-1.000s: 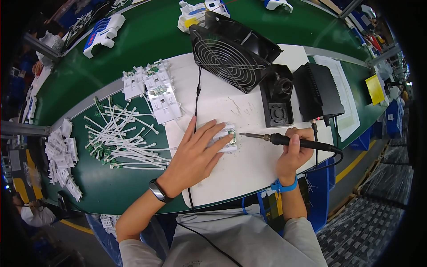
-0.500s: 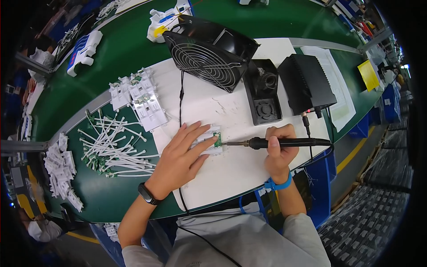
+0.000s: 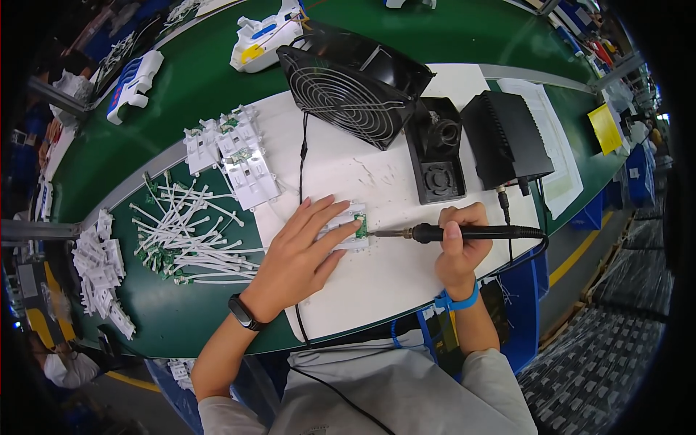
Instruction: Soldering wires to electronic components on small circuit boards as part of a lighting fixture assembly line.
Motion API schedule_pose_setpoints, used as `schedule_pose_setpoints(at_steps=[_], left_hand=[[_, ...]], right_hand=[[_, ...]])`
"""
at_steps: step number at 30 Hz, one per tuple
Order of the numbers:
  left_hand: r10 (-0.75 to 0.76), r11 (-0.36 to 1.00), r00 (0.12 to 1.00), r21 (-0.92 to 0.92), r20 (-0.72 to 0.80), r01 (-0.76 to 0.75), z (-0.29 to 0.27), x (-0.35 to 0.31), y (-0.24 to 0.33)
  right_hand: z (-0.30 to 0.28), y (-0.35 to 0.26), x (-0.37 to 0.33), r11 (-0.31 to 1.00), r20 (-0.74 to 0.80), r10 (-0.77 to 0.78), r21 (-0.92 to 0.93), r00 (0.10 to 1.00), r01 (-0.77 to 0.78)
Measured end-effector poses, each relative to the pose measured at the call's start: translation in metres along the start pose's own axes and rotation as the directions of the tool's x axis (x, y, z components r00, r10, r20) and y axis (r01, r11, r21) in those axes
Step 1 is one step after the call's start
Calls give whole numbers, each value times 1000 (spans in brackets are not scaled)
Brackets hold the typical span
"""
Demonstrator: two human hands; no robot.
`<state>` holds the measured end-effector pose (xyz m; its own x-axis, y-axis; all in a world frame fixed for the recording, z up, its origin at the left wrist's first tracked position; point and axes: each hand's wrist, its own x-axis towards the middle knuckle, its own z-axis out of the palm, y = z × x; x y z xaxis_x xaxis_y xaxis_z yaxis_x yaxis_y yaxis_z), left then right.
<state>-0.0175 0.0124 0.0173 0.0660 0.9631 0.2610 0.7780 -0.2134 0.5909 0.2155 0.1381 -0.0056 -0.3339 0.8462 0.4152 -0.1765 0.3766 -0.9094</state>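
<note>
My left hand (image 3: pixel 299 254) lies spread over a small white plastic housing (image 3: pixel 355 246) on the white board, its index fingertip pressing near a green circuit board (image 3: pixel 361 226). The fingers cover part of the housing. Closed round a black soldering iron (image 3: pixel 426 233), my right hand (image 3: pixel 462 250) holds it nearly level, its tip pointing left at the circuit board's right edge. Whether the tip touches the circuit board is too small to tell.
A black fan (image 3: pixel 355 90), an iron stand (image 3: pixel 438 156) and a black power unit (image 3: pixel 506 138) stand at the back. Left lie white cables (image 3: pixel 196 232), housings with boards (image 3: pixel 246 177) and piled white parts (image 3: pixel 100 268). A cord (image 3: pixel 301 167) crosses the white board (image 3: pixel 377 290).
The white devices on the green surface at the back have shifted slightly left relative to the fan. Both hands keep their places at the circuit board, with the iron's tip still beside it.
</note>
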Motion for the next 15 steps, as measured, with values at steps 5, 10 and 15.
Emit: schedule_pose_setpoints(at_steps=[5, 10, 15], left_hand=[[-1, 1000, 1000, 2, 0, 1, 0, 0, 0], [0, 1000, 1000, 5, 2, 0, 0, 0, 0], [7, 1000, 1000, 16, 1, -7, 1, -1, -1]], right_hand=[[0, 0, 0, 1000, -1, -17, -7, 1000, 17], [0, 1, 0, 999, 20, -31, 16, 999, 31], [1, -1, 1, 999, -7, -38, -20, 999, 37]])
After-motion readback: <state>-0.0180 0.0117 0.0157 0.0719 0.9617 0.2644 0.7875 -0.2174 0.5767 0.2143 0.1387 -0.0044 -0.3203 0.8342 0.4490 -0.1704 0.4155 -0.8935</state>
